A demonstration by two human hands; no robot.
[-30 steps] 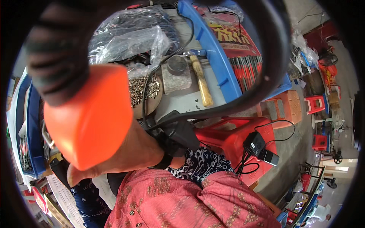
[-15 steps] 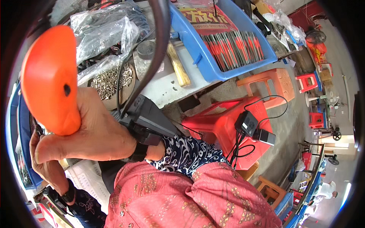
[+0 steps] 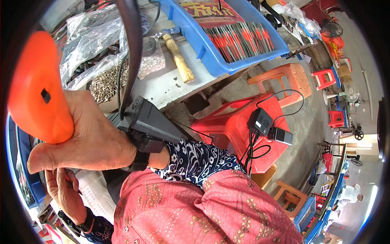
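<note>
Orange plastic tool body (image 3: 38,87): smooth, rounded, glossy, small dark rectangular slot on face. Held upright-tilted at far left of view, close to camera, lower end pressed into palm. Thick black cable (image 3: 131,49) arcing up from near it, curving past top edge. Black boxy device (image 3: 152,124) strapped at wrist just right of orange body, angled down-right, matte, wedge-shaped; thin black wire looping from it.

A red and yellow label (image 3: 209,8) lies flat in the blue tray (image 3: 191,36) on the counter (image 3: 166,83). Clear plastic bags (image 3: 91,38) are heaped left of it.
</note>
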